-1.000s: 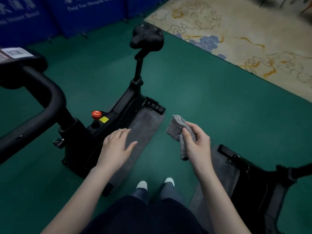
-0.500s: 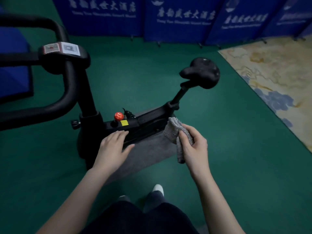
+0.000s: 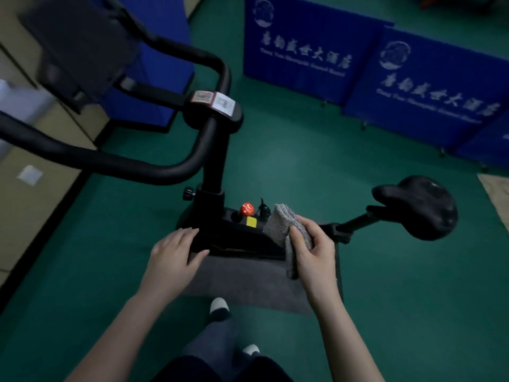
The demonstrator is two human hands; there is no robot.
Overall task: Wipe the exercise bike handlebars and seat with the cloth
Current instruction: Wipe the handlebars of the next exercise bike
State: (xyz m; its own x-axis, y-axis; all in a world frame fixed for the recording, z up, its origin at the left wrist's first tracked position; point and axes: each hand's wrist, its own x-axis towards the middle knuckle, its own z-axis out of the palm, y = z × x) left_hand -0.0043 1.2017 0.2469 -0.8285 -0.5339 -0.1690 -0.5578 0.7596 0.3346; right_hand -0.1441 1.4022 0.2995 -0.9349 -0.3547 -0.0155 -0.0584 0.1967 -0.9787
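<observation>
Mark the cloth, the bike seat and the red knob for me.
cloth (image 3: 276,223): head view, its bunched upper part.
seat (image 3: 421,205): head view, middle of the black saddle top.
red knob (image 3: 247,209): head view, its rounded cap.

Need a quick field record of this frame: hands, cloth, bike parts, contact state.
left hand: left hand open, holds nothing, beside the bike's black frame
right hand: right hand grips crumpled grey terry cloth
handlebars: black curved tubular handlebars, upper left, untouched
seat: black padded saddle, right, untouched
knob: red round knob beside cloth
mat: dark grey floor mat under bike
</observation>
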